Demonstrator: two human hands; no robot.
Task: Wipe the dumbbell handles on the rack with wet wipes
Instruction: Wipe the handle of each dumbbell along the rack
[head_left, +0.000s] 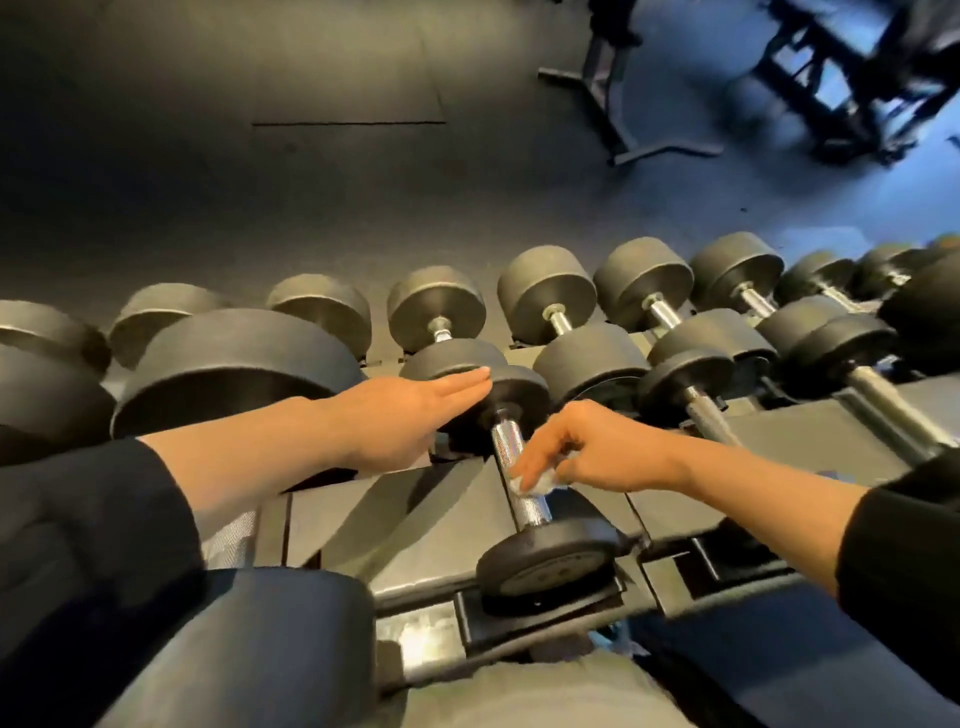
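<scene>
A small black dumbbell with a knurled chrome handle (506, 441) lies on the grey rack (410, 514) in the middle of the view, its near head (545, 558) toward me. My right hand (587, 452) holds a crumpled white wet wipe (537, 484) and presses it against the middle of that handle. My left hand (400, 413) lies flat, fingers straight, touching the top of the dumbbell's far head (519, 392).
Several more black dumbbells fill the rack: large heads at left (234, 358), a back row (545, 293), and chrome-handled ones at right (696, 402). Dark rubber floor lies beyond, with bench frames (618, 104) at the top right. My dark sleeves fill the lower corners.
</scene>
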